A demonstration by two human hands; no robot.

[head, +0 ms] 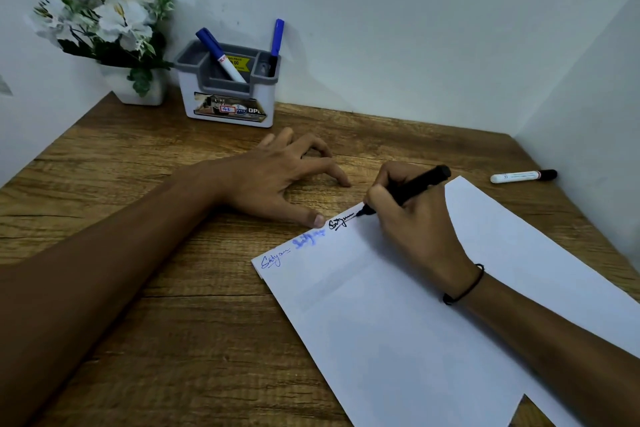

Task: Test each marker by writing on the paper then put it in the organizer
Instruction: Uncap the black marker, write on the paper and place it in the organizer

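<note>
My right hand [417, 229] grips a black marker [412, 188] with its tip touching the white paper [398, 322] near the top edge, at the end of a black scribble. Two blue scribbles sit to the left of it on the same edge. My left hand [277, 177] rests on the wooden table with fingers spread, its thumb tip touching the paper's top edge. The grey-and-white organizer [227, 94] stands at the back by the wall and holds two blue-capped markers [220, 54] [276, 45]. A white marker with a black cap [523, 176] lies on the table at the right.
A white pot of white artificial flowers [104, 31] stands at the back left beside the organizer. White walls close in the table at the back and on the right. The wooden table [156, 288] stretches out to the left of the paper.
</note>
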